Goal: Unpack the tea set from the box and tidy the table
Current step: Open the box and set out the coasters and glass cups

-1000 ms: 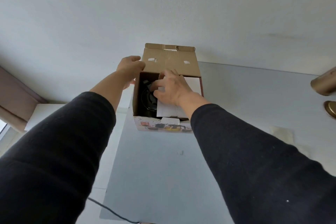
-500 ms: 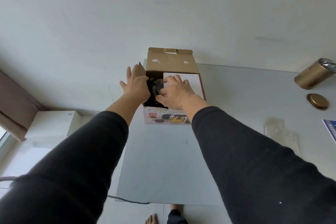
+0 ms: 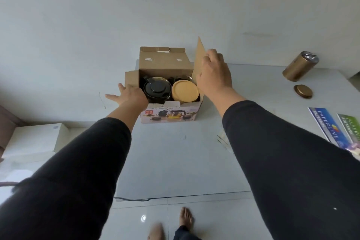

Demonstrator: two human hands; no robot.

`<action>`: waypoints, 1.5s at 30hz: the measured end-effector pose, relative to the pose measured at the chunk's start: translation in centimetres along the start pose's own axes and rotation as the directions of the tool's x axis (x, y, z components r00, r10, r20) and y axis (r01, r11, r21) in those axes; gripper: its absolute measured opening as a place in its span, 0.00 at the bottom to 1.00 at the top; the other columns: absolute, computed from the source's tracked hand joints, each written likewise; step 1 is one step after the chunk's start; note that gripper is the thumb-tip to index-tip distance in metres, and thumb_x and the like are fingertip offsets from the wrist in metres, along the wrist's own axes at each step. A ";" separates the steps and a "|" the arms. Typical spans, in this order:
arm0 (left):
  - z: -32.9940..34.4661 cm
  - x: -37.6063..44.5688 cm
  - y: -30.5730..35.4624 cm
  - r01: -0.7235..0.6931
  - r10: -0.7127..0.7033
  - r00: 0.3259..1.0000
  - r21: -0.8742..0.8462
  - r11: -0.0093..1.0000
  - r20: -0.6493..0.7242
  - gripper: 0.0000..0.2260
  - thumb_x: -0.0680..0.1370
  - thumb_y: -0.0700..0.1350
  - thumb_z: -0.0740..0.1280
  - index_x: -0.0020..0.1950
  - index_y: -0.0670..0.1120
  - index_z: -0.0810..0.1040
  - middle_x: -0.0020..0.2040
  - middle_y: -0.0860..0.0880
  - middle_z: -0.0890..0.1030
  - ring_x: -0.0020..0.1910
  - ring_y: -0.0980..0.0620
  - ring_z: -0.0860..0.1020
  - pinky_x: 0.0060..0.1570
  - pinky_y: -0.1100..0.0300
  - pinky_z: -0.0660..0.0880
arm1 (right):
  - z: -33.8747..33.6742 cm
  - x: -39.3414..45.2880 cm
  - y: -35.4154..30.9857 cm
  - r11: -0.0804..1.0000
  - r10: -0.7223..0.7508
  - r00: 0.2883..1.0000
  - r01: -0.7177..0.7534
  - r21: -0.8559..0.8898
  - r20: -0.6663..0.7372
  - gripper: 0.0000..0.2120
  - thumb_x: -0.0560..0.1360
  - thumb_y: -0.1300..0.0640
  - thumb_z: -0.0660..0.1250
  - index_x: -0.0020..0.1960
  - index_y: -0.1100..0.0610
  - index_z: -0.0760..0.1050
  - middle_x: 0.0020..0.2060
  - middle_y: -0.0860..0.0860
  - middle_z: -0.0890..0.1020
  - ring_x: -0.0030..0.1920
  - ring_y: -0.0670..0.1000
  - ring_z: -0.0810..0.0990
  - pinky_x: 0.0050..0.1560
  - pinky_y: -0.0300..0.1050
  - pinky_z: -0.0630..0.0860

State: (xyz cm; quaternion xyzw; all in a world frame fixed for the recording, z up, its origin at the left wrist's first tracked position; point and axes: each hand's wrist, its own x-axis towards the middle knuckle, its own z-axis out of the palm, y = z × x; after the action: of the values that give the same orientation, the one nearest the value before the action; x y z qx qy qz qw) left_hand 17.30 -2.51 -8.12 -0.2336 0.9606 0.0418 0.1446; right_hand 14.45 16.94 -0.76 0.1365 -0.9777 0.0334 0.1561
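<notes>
The right hand [image 3: 213, 76] pinches a cardboard insert sheet [image 3: 200, 54], held upright above the box's right edge. The left hand [image 3: 129, 94], fingers spread flat, steadies the left flap [image 3: 132, 79] of the tea set box [image 3: 171, 84] on the worktop [image 3: 243, 91]. Inside sit a black-lidded teapot [image 3: 157, 87] and a yellow lid [image 3: 185, 90]. Best to lift the sheet straight clear, keeping the box braced.

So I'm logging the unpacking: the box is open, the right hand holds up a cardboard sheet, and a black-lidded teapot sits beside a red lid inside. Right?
Not quite: the lid beside the black-lidded teapot is yellow, not red, as the head view shows. The rest stands: the box is open and the right hand holds up the cardboard sheet.
</notes>
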 end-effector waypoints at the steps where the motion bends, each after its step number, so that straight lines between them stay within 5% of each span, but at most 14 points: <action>1: 0.0 -0.1 0.1 0.017 -0.017 1.000 -0.045 0.999 -0.001 0.21 0.75 0.35 0.60 0.68 0.42 0.69 0.69 0.42 0.68 0.73 0.42 0.59 0.69 0.34 0.56 | 0.1 -0.3 0.8 0.998 0.059 0.998 -0.059 -0.001 0.015 0.15 0.76 0.63 0.60 0.60 0.66 0.73 0.67 0.58 0.67 0.64 0.59 0.68 0.57 0.50 0.71; 4: 0.3 -0.1 0.3 0.024 -0.033 0.998 -0.161 0.987 -0.058 0.16 0.75 0.35 0.62 0.63 0.39 0.73 0.61 0.39 0.74 0.63 0.41 0.70 0.63 0.46 0.71 | 1.2 -1.2 2.9 0.965 0.259 0.961 -0.262 0.016 0.100 0.16 0.76 0.57 0.61 0.60 0.66 0.73 0.70 0.57 0.62 0.67 0.59 0.66 0.60 0.52 0.69; 8: 1.1 0.1 0.8 0.025 -0.050 0.994 -0.252 0.967 -0.094 0.11 0.77 0.34 0.61 0.58 0.36 0.75 0.57 0.37 0.76 0.58 0.39 0.75 0.56 0.49 0.77 | 4.2 -2.3 4.6 0.919 0.371 0.880 -0.393 0.016 0.296 0.22 0.76 0.50 0.60 0.64 0.62 0.71 0.71 0.57 0.59 0.70 0.59 0.61 0.64 0.55 0.67; 14: 1.7 0.0 1.5 0.063 -0.102 0.986 -0.270 0.961 -0.135 0.10 0.78 0.34 0.60 0.56 0.35 0.76 0.55 0.36 0.78 0.55 0.40 0.77 0.51 0.52 0.76 | 7.5 -3.3 4.6 0.897 0.281 0.733 -0.430 0.103 0.619 0.27 0.80 0.43 0.48 0.72 0.56 0.66 0.72 0.56 0.62 0.70 0.61 0.62 0.67 0.58 0.64; 19: 1.4 0.2 1.6 0.102 -0.139 0.985 -0.304 0.947 -0.106 0.09 0.77 0.34 0.59 0.53 0.36 0.76 0.54 0.37 0.79 0.52 0.40 0.77 0.43 0.55 0.73 | 7.4 -1.6 3.6 0.917 0.123 0.900 -0.264 0.298 0.417 0.29 0.76 0.42 0.60 0.71 0.58 0.64 0.66 0.58 0.69 0.67 0.58 0.68 0.64 0.52 0.68; 22: 0.7 0.8 1.6 0.133 -0.181 0.974 -0.303 0.944 -0.135 0.10 0.79 0.41 0.57 0.54 0.37 0.74 0.55 0.38 0.77 0.52 0.40 0.76 0.47 0.53 0.74 | 6.8 0.1 2.3 0.925 -0.062 0.926 -0.086 0.369 0.372 0.32 0.75 0.43 0.64 0.73 0.57 0.62 0.70 0.55 0.67 0.69 0.56 0.68 0.64 0.49 0.68; 25: -0.8 2.1 2.3 0.058 -0.108 0.957 -0.186 0.981 -0.271 0.16 0.80 0.48 0.58 0.61 0.39 0.74 0.58 0.40 0.76 0.60 0.41 0.73 0.58 0.48 0.71 | 7.5 1.0 0.9 0.908 -0.139 0.889 -0.061 0.414 0.436 0.35 0.73 0.44 0.68 0.74 0.57 0.61 0.73 0.55 0.62 0.72 0.56 0.63 0.67 0.50 0.65; 27: -1.9 3.4 3.4 -0.050 -0.002 0.953 -0.164 0.985 -0.303 0.16 0.80 0.49 0.59 0.62 0.42 0.76 0.57 0.41 0.77 0.56 0.43 0.74 0.54 0.51 0.71 | 8.4 1.3 0.6 0.914 -0.130 0.871 -0.080 0.397 0.474 0.39 0.70 0.42 0.71 0.74 0.57 0.59 0.74 0.57 0.59 0.74 0.57 0.60 0.70 0.53 0.64; 31: -3.4 6.2 6.5 -0.215 0.190 0.959 -0.104 0.971 -0.210 0.17 0.79 0.49 0.60 0.65 0.45 0.76 0.62 0.43 0.77 0.60 0.43 0.75 0.56 0.52 0.75 | 9.8 1.9 0.8 0.930 -0.117 0.863 -0.079 0.360 0.491 0.45 0.68 0.43 0.73 0.75 0.58 0.56 0.74 0.59 0.59 0.73 0.59 0.61 0.70 0.55 0.65; 35: -3.9 8.3 9.0 -0.314 0.331 0.934 0.131 0.940 -0.134 0.14 0.77 0.42 0.62 0.62 0.44 0.78 0.59 0.43 0.77 0.58 0.42 0.76 0.54 0.51 0.78 | 10.2 1.8 0.8 0.935 -0.108 0.874 -0.072 0.347 0.474 0.46 0.67 0.44 0.74 0.75 0.58 0.55 0.70 0.56 0.66 0.68 0.58 0.68 0.65 0.52 0.70; 39: -4.5 9.4 10.5 -0.412 0.473 0.872 0.327 0.850 -0.130 0.10 0.75 0.37 0.67 0.56 0.43 0.78 0.55 0.44 0.77 0.53 0.42 0.78 0.47 0.52 0.78 | 9.8 2.0 1.0 0.953 -0.107 0.881 -0.041 0.299 0.461 0.46 0.67 0.43 0.74 0.74 0.58 0.55 0.68 0.56 0.69 0.66 0.57 0.71 0.60 0.50 0.72; 45: -4.9 9.5 11.4 -0.451 0.629 0.776 0.663 0.597 -0.039 0.15 0.74 0.52 0.70 0.59 0.49 0.80 0.56 0.48 0.75 0.60 0.48 0.73 0.52 0.55 0.73 | 9.0 2.2 0.9 0.968 -0.093 0.869 -0.036 0.250 0.486 0.47 0.67 0.43 0.74 0.75 0.58 0.54 0.69 0.56 0.68 0.66 0.57 0.71 0.61 0.51 0.72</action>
State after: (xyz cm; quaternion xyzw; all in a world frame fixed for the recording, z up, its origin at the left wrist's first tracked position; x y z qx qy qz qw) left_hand 2.70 2.74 -6.16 0.1293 0.9533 -0.2661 0.0613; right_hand 9.53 16.30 -8.69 0.1735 -0.9707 0.1184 -0.1169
